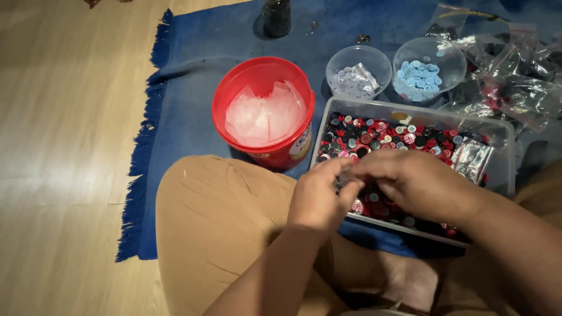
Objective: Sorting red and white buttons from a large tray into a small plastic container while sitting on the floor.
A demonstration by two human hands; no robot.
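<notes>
Red, black, pink and grey buttons point(386, 137) fill a clear plastic tray point(504, 136) that sits on a blue fringed rug point(193, 35) at the person's knees; both hands meet over the tray's near left corner; the left hand point(316, 199) is curled, fingertips pinched toward the right hand point(413, 178), which is also closed with its fingers bent inward; something small is held between them, but whether it is a button or a small clear bag I cannot tell, since the fingers hide it. Judging by their look, the buttons are light, hard and smooth; they would likely slip from a loose grip and scatter, so a pinch at the rim between thumb and fingertip seems the surest hold; they are not fragile. A crinkled clear packet point(473, 158) lies on the buttons at the tray's right end; it looks thin and limp, best taken by an edge. To the left stands a red bucket point(234, 88) holding a pile of clear plastic bags point(263, 117); beyond the tray are two clear round bowls, one with pale lilac buttons point(358, 73), one with light blue buttons point(429, 64); further bagged buttons point(515, 88) are heaped at the far right; a dark jar point(276, 17) stands at the far edge of the rug.
</notes>
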